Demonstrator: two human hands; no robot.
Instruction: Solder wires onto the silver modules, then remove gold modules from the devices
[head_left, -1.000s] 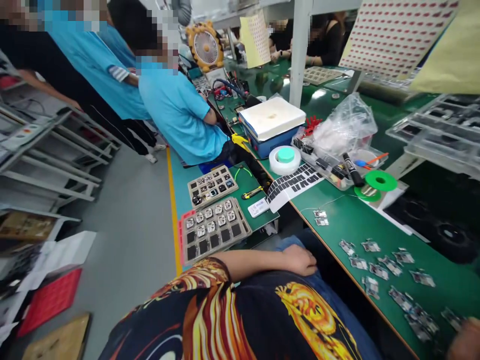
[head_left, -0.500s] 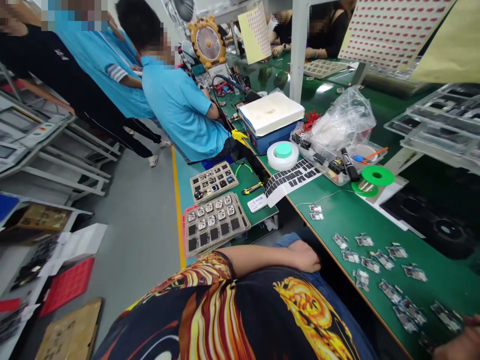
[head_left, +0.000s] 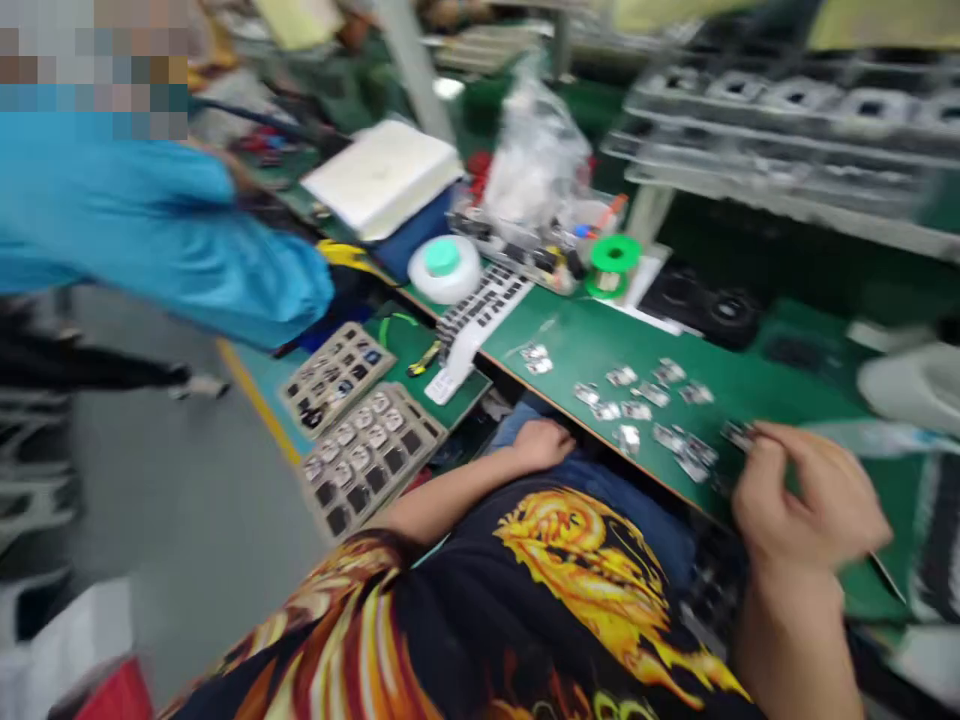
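Observation:
My right hand [head_left: 810,495] is closed over the right part of the green bench. Its thumb and forefinger pinch at the edge of a small circuit board [head_left: 737,434], blurred by motion. A thin dark stick [head_left: 887,577] shows below the hand; I cannot tell whether it is held. More small silvery circuit boards [head_left: 636,410] lie scattered to the left, some overlapping [head_left: 694,455]. My left hand [head_left: 541,443] rests curled on my jeans by the bench edge, with nothing visible in it.
Two compartment trays, one of small parts [head_left: 337,375] and one of watch-like pieces [head_left: 375,445], stand left on a lower surface. A green wire spool [head_left: 613,265], a tape roll [head_left: 445,270] and a parts box [head_left: 525,262] line the bench. A co-worker in blue [head_left: 150,220] sits left.
The view has swung to the right. My right hand, before only at the lower right edge, is now fully in view, pinching at a board. My left hand stays on my lap.

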